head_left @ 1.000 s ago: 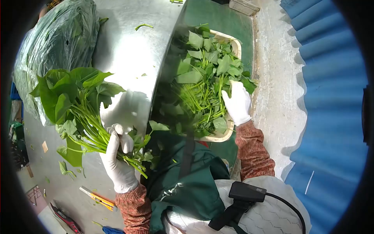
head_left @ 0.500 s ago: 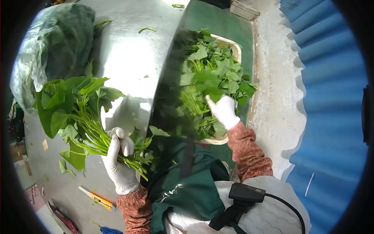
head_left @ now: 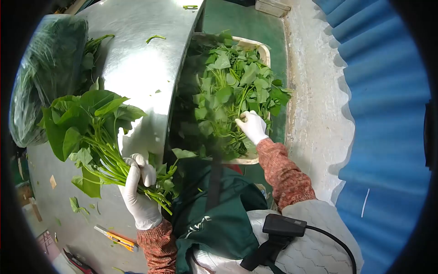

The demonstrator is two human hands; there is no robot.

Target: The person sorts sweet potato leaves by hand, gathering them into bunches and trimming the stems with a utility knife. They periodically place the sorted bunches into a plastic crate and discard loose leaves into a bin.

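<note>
The left hand [head_left: 139, 194] clenches a bunch of leafy stems [head_left: 91, 132] over the steel table [head_left: 137, 59] — the right hand [head_left: 252, 126], down in the crate [head_left: 266, 54], pinches loose greens [head_left: 223, 91], probably best taken low by their stalks.

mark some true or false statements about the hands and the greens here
1. The left hand has its grip on a bunch of leafy greens by the stems. True.
2. A yellow utility knife lies on the metal table near the left wrist. True.
3. The right hand rests flat on the metal table. False: it is down among the loose greens in the tray beside the table.
4. The tray is empty. False: it is heaped with greens.
</note>
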